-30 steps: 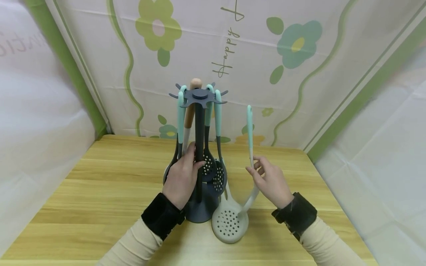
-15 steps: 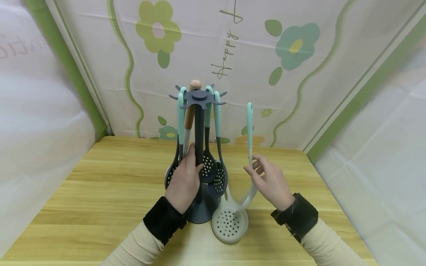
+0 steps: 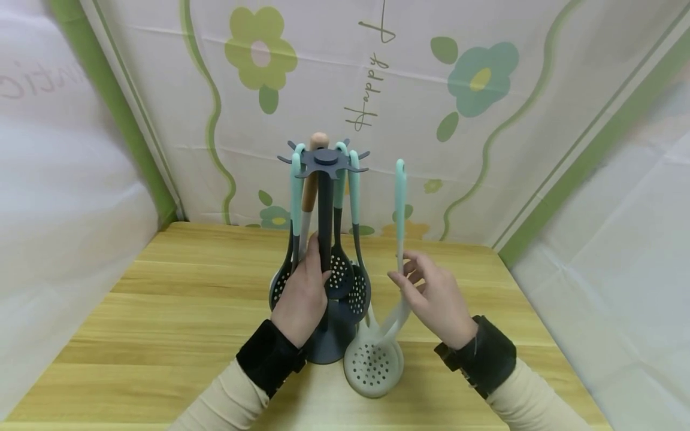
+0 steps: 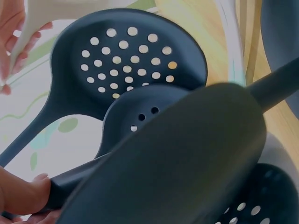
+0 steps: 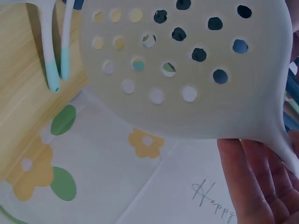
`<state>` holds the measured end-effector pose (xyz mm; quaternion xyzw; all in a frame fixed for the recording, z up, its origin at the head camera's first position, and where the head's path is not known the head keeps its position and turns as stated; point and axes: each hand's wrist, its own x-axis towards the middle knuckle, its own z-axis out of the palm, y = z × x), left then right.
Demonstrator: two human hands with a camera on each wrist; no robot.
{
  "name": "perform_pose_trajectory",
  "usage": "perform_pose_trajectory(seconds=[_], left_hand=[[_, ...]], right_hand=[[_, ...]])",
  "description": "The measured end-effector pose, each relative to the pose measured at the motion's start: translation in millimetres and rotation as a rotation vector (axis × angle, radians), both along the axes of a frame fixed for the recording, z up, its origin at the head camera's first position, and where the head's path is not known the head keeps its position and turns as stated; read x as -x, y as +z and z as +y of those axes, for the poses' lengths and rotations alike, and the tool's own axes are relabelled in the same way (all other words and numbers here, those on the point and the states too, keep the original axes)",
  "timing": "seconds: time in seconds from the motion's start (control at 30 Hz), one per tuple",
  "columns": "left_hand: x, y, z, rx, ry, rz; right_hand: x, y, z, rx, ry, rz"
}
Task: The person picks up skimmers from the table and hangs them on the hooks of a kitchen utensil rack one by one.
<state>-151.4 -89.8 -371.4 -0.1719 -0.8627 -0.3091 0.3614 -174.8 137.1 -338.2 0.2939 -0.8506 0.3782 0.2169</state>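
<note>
A dark utensil stand stands on the table, and my left hand (image 3: 300,299) grips its post (image 3: 325,215), thumb in front and fingers behind. Several dark utensils with mint handles hang from its hooks around that hand, among them a perforated skimmer (image 4: 128,60). To the right, my right hand (image 3: 433,296) pinches a white skimmer by its pale neck, the mint handle (image 3: 401,200) pointing up. Its perforated white head (image 5: 140,112) hangs below the fingers, nearly edge-on in the head view. Beneath lies another pale skimmer (image 3: 373,366), its handle running behind the stand.
A rolling-pin-like wooden knob (image 3: 319,140) tops one hanging utensil at the back of the stand. Two mint-ended handles (image 5: 52,74) lie on the wooden table (image 3: 178,311) in the right wrist view. Printed fabric walls (image 3: 323,72) close off the back and sides.
My right hand has shifted slightly left toward the stand, and the skimmer it holds has risen a little. My left hand has kept its grip on the post.
</note>
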Motion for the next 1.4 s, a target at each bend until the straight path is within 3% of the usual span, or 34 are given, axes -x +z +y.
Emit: perform_pose_trajectory(seconds=[0.33, 0.7, 1.0, 1.4], left_hand=[[0.8, 2.0, 1.2, 0.018, 0.047, 0.034], [2.1, 1.8, 1.4, -0.002, 0.036, 0.033], [3.3, 1.9, 1.1, -0.015, 0.008, 0.046], [3.2, 2.0, 0.7, -0.017, 0.017, 0.033]], right_hand=[[-10.5, 4.5, -8, -0.007, 0.065, 0.112], [-16.6, 7.9, -13, -0.029, 0.101, 0.163], [-17.1, 14.7, -18, -0.026, 0.116, 0.161], [-16.8, 17.7, -21, -0.02, 0.12, 0.156]])
